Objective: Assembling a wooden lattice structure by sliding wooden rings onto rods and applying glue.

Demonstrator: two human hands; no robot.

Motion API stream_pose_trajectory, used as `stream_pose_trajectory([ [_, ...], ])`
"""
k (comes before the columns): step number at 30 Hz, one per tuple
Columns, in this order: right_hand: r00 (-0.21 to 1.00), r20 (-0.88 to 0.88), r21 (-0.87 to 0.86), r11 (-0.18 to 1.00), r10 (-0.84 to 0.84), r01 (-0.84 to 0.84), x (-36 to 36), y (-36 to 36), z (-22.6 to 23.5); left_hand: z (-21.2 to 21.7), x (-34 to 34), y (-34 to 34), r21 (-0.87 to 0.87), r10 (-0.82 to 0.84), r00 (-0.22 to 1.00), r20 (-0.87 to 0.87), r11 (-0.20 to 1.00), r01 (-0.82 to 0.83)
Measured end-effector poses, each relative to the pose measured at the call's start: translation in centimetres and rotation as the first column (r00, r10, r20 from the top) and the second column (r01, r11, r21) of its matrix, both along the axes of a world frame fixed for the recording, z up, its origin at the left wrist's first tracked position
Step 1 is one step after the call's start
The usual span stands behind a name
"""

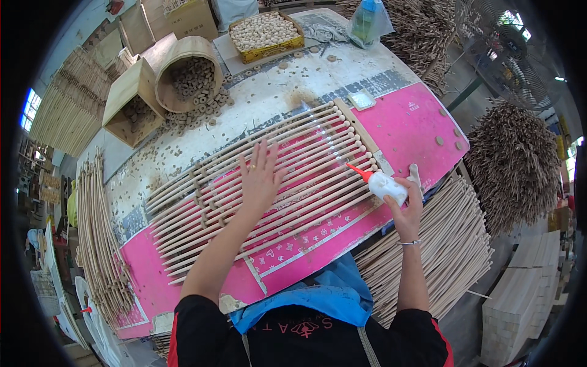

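Note:
A row of thin pale wooden rods lies side by side across the pink table cover, slanting up to the right. Small wooden balls cap their right ends, beside a wooden strip. Brown wooden rings sit around the rods toward their left part. My left hand rests flat over the middle of the rods, fingers spread, holding nothing. In my right hand is a white squeeze bottle with a red nozzle, tilted so the tip points left near the balls; whether it touches cannot be told.
A yellow tray of wooden balls stands at the back. Left of it, a round wooden tub and a square wooden box spill rings. Rod bundles lie at the left and lower right. A fan stands far right.

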State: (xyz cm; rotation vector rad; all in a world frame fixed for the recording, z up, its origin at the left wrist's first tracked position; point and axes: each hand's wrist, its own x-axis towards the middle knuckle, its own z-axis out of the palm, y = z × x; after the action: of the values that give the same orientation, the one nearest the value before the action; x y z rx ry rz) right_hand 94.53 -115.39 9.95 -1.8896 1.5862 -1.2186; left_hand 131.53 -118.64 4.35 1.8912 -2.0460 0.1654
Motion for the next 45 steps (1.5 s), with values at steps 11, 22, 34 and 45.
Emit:
stream_pose_trajectory([
  [11,0.998,-0.060,-0.029,1.000,0.008,-0.009,0.2,0.4,0.1,2.0,-4.2,8.3,0.176,-0.199,0.980,-0.020,0.964,0.199],
  [22,0.996,-0.091,-0.041,0.999,0.000,-0.004,-0.6,1.7,-0.2,0.8,-4.2,8.5,0.172,-0.180,0.984,-0.015,0.969,0.180],
  [34,0.997,0.073,-0.008,0.999,-0.036,0.037,-1.4,3.3,-0.7,0.5,-4.2,8.5,0.139,-0.174,0.985,0.010,0.975,0.171],
  [45,0.996,0.073,0.016,0.999,-0.047,0.046,-1.6,4.5,-0.6,0.2,-4.2,8.6,0.102,-0.178,0.984,0.017,0.979,0.176],
])
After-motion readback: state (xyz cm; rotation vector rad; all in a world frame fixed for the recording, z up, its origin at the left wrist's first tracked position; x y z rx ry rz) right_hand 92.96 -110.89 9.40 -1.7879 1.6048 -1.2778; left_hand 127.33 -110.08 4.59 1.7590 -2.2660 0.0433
